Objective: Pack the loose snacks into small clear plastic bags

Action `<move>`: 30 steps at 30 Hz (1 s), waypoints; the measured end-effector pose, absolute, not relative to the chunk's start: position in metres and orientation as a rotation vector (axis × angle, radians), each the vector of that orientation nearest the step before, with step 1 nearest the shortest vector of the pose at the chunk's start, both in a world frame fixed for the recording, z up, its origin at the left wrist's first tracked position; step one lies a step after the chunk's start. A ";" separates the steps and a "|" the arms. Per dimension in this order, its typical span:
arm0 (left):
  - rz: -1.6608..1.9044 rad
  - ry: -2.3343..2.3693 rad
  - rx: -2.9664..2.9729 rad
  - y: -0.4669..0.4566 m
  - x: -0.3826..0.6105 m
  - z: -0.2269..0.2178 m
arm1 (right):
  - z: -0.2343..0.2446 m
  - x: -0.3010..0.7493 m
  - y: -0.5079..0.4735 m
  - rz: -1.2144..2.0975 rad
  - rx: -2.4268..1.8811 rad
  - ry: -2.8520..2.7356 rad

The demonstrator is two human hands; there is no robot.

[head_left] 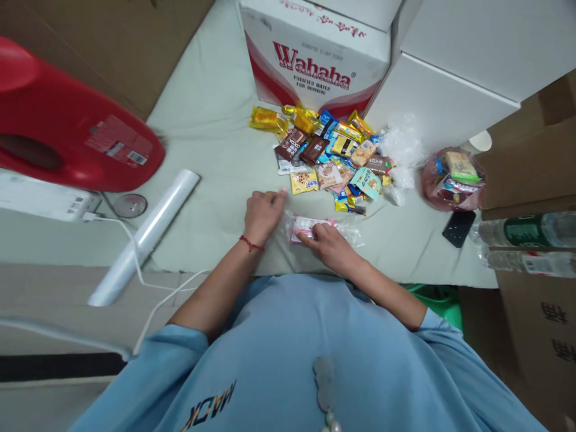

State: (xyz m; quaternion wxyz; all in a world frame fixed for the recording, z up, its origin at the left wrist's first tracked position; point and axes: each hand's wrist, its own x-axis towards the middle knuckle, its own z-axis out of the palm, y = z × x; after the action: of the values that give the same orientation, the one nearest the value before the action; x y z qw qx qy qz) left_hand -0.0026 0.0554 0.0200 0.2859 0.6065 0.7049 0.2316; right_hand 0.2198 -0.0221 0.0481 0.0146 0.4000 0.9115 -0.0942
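Red jug [130, 141]: on its side at far left, handle hole and label showing.
White strip [40, 195]: below the jug, a white cable [114, 225] plugged into its end.
Clear disc [130, 205]: flat on the cloth, between strip and roll.
Roll [153, 222]: shiny, lying aslant, its lower end past the table edge, the cable crossing it.
Left hand [263, 215]: red cord at the wrist, fingers bent, beside the packet's left end; I cannot tell whether they pinch anything.
Pink packet [310, 222]: flat on the cloth in clear plastic, near the person's blue shirt [288, 336], between the hands.
Right hand [333, 246]: index fingertip on the packet, other fingers bent; whether it grips cannot be told.
Snacks [315, 149]: a heap of small bright wrappers beyond the hands, in front of a Wahaha box [317, 63].
Crumpled plastic [402, 147]: at the heap's right.
Bowl [429, 195]: reddish, see-through, holding more packets.
Phone [459, 228]: dark, just below the bowl.
Bottles [524, 231]: two, clear, lying at far right.
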 end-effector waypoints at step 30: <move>0.327 1.431 2.559 -0.046 0.055 0.036 | 0.056 0.295 -0.017 -0.780 2.384 2.333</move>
State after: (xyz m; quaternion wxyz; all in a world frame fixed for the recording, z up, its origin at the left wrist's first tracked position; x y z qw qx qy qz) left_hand 0.0545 -0.0459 0.0356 0.0954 0.8635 0.4828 0.1102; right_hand 0.2952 -0.0173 0.0560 -0.1416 0.6889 0.6743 -0.2254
